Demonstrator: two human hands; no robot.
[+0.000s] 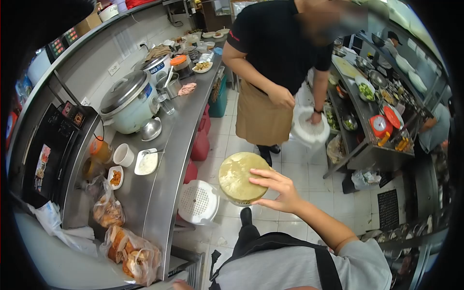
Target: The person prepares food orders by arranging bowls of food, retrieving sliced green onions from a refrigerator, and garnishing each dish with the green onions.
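Observation:
My right hand (279,190) grips a round tub with a worn yellowish-green lid (237,175), its fingers over the top and thumb at the near side. The tub is held up above the tiled floor, in front of my body. What is inside it is hidden. Of my left hand (181,284), only a blurred bit of skin shows at the bottom edge; its fingers are out of sight. Below and left of the tub stands a white plastic stool (198,202) with a perforated seat.
A person in a brown apron (261,113) stands ahead, one hand on another white stool (309,126). Along the left, a steel counter (162,181) bears a large rice cooker (128,101), bowls and bagged bread-like food (130,253). At right, a steel table holds a red scale (381,126).

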